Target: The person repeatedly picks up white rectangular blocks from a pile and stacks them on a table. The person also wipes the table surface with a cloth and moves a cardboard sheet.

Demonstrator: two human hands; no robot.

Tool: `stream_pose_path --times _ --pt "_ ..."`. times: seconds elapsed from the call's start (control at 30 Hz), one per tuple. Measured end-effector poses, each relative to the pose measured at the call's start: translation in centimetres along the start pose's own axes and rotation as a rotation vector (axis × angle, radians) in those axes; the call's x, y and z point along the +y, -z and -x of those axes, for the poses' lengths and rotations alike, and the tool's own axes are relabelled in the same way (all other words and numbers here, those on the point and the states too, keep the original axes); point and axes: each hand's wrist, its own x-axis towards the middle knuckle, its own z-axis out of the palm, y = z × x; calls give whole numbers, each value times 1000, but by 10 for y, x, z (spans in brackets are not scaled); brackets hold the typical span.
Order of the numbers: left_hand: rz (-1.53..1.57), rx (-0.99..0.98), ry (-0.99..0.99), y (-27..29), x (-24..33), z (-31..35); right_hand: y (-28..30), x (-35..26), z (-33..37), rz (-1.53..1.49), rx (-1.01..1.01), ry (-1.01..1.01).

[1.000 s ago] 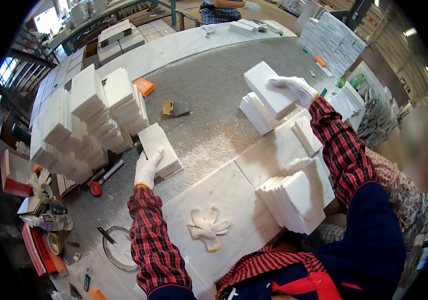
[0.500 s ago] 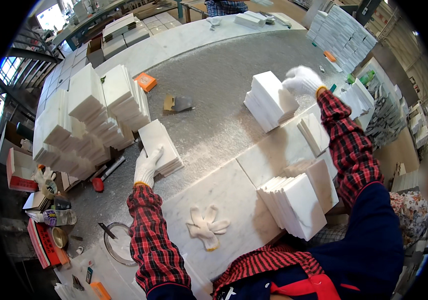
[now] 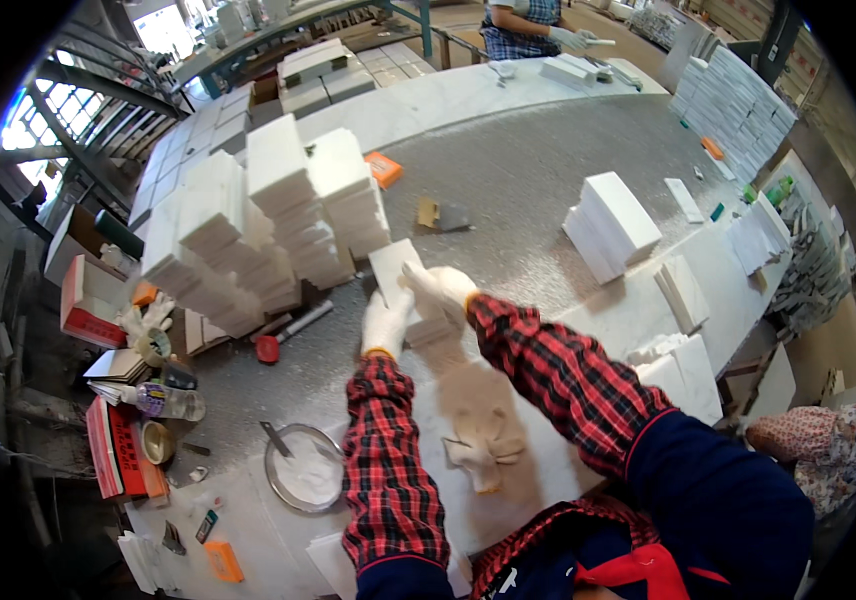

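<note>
Both my hands wear white knit gloves with yellow cuffs and meet at a white marble tile [image 3: 391, 262], tilted up in front of me. My left hand [image 3: 386, 322] grips its lower edge, fingers closed. My right hand [image 3: 443, 287] has its fingers bent against the tile's right side. Below them lies a short pile of the same tiles [image 3: 426, 331], partly covered by the hands. Tall stacks of white tiles [image 3: 283, 175] stand just left of them. A loose white glove [image 3: 488, 447] lies in the shadow of my right arm.
A block of stacked tiles [image 3: 613, 228] stands to the right, with more tiles [image 3: 683, 293] nearer. A round pan of white powder [image 3: 308, 468] sits beside my left forearm. An orange box [image 3: 383, 169] lies behind the stacks. Another person's gloved hands [image 3: 573, 38] show at the far side.
My right hand has come from the right-hand stack across to my left hand. The tile under my left hand is now tilted up. The view has shifted.
</note>
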Motion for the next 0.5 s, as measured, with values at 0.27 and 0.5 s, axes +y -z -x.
stream_pose_path --times 0.27,0.5 --pt "217 -72 115 6 4 11 -33 -1 12 125 325 -84" --pt "328 -113 139 15 6 17 -16 1 12 -466 255 -168"
